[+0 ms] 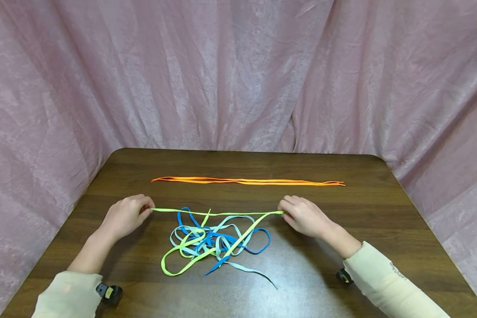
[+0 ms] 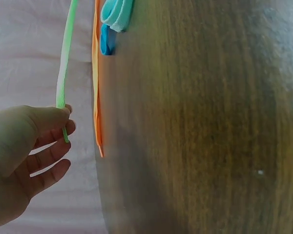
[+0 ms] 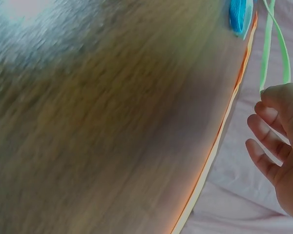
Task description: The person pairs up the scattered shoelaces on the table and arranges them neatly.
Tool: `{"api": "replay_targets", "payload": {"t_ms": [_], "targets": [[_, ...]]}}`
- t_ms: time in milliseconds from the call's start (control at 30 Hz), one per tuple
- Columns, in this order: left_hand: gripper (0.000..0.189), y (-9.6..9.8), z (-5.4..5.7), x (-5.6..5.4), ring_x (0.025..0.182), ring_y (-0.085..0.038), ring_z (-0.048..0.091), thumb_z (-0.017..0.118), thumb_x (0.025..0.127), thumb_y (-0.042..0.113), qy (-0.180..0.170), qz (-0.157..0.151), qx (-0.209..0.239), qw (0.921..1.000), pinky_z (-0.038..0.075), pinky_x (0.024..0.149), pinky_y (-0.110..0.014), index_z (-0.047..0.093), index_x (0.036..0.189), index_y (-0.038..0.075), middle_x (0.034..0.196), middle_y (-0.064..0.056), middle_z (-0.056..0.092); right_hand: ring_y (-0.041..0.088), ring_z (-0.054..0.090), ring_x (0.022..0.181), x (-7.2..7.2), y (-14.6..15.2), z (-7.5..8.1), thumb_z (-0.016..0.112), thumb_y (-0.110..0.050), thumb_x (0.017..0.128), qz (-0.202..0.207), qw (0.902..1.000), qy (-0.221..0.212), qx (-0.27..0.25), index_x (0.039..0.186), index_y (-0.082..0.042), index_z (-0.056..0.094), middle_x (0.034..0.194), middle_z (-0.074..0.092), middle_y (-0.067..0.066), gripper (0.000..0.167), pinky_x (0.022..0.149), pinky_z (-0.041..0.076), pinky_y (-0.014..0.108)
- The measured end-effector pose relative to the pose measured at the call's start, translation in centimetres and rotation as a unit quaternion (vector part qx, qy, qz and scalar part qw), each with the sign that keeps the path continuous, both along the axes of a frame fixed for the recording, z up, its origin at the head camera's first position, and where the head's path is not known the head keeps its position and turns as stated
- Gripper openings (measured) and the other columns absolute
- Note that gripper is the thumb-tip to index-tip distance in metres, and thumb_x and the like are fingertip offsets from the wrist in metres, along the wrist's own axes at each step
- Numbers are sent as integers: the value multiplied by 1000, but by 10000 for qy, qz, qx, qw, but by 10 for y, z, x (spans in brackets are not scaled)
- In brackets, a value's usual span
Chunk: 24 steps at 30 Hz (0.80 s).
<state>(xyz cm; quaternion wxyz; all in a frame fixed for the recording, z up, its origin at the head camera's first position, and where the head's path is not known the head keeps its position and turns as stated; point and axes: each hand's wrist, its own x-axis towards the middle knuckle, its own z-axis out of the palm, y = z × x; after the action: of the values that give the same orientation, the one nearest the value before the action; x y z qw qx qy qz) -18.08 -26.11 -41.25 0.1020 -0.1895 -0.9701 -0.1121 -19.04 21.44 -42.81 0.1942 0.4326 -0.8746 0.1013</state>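
Observation:
A yellow-green shoelace (image 1: 222, 214) stretches between both hands above the table. My left hand (image 1: 127, 215) pinches one end between thumb and index finger; in the left wrist view its short tip (image 2: 65, 134) pokes out below the thumb. The right hand (image 1: 304, 216) pinches the same lace further along, where it doubles back toward the pile. In the right wrist view two green strands (image 3: 266, 48) meet at the right thumb. Beneath the stretched part lies a loose tangle of a blue shoelace (image 1: 264, 247), a pale blue shoelace (image 1: 250, 269) and the rest of the green one.
An orange shoelace (image 1: 246, 181), folded double and straight, lies across the far part of the brown wooden table (image 1: 302, 287). Pink curtains (image 1: 238, 75) hang behind the table and on both sides.

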Motion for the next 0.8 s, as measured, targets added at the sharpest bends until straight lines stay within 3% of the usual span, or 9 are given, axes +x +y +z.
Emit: {"api": "replay_targets", "payload": {"t_ms": [333,800], "targets": [[10,0,-5,1,57,-12,47,69,78,9,-120,25,44,9999,39,49,-33,64,80,17,70,8,54,13,49,67,-2,9,-1,65,-3,71,-284,9994,179,-116,80,-11,55,75,51,-4,16,62,44,30],[9,-4,-6,1,58,-14,46,68,79,9,-154,174,3,9997,37,50,-32,64,80,16,71,6,53,11,49,65,-2,32,3,65,3,68,-677,9976,-23,-123,76,-13,53,74,53,-6,22,57,41,28]]}}
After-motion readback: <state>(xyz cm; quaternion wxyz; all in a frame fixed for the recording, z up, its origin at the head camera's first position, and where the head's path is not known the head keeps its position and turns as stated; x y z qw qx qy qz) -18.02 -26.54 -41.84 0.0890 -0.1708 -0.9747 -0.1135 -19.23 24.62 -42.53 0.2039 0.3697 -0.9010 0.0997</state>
